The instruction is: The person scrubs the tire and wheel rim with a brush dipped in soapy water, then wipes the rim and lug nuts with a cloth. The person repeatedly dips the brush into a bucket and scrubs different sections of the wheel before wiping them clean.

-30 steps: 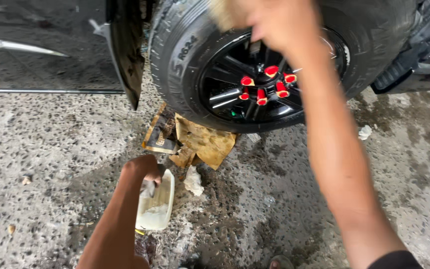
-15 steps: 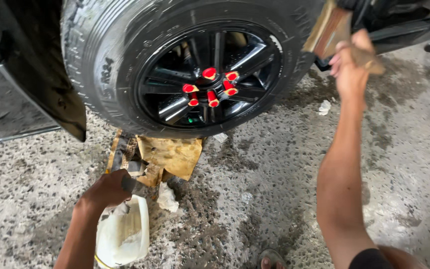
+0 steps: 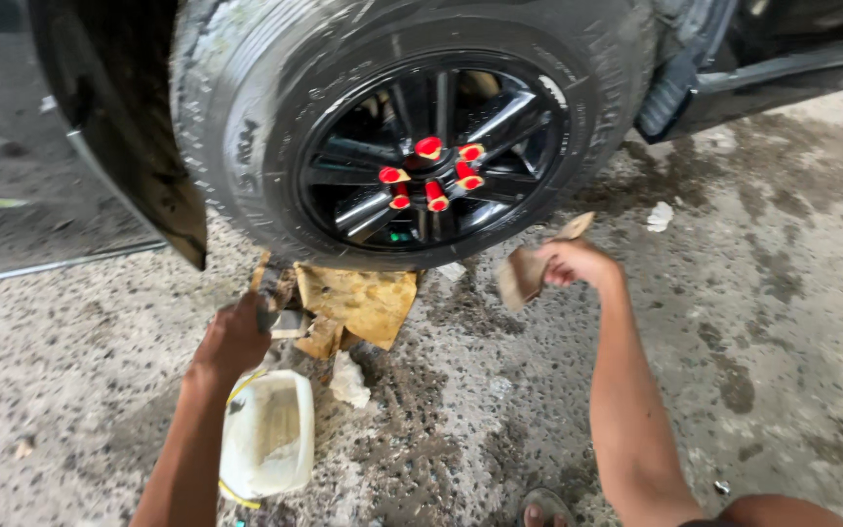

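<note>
A black car wheel [image 3: 431, 156] with red lug nut caps [image 3: 429, 176] fills the upper middle of the view. My right hand [image 3: 573, 262] is low in front of the tyre's lower right side and grips a tan sponge [image 3: 524, 273]. My left hand [image 3: 236, 337] is down by the ground, holding the top of a white cut-open plastic container [image 3: 267, 434] that sits on the floor. The left hand's fingers are curled over the container's handle end.
Stained cardboard [image 3: 358, 303] lies under the tyre, with a crumpled white scrap [image 3: 348, 381] beside it. A black mud flap [image 3: 148, 166] hangs left of the wheel. The floor [image 3: 753, 322] is wet speckled concrete. A sandalled toe [image 3: 543, 509] shows at the bottom edge.
My right hand has come down with the sponge from the tyre's upper right to the ground near its lower right. The view shifted slightly; the left hand stayed at the container.
</note>
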